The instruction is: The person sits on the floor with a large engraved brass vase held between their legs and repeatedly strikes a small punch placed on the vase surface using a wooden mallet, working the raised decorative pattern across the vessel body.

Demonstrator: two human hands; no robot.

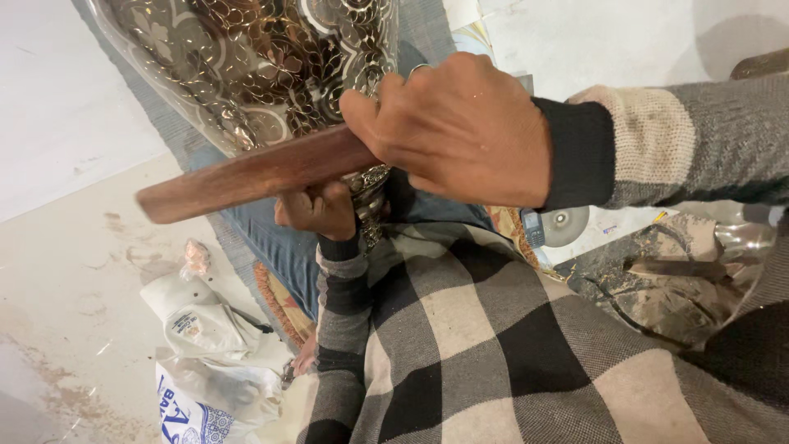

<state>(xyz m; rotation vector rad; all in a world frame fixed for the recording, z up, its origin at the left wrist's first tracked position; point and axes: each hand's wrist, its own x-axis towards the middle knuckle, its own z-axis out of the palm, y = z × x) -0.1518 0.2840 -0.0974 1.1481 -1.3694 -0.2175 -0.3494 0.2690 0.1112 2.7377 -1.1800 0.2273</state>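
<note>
The right hand [460, 127] is clamped on a brown wooden stick [246, 174] held across an embossed metal vase [263, 66]. Just below the stick, the left hand [316, 210] is closed around the vase's narrow neck. White plastic bags [209, 362] lie on the floor [66, 271].

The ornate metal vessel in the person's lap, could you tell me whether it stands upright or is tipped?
Tipped. The ornate metal vessel leans up-left across the lap, its narrow neck gripped by the left hand at the bottom.
</note>
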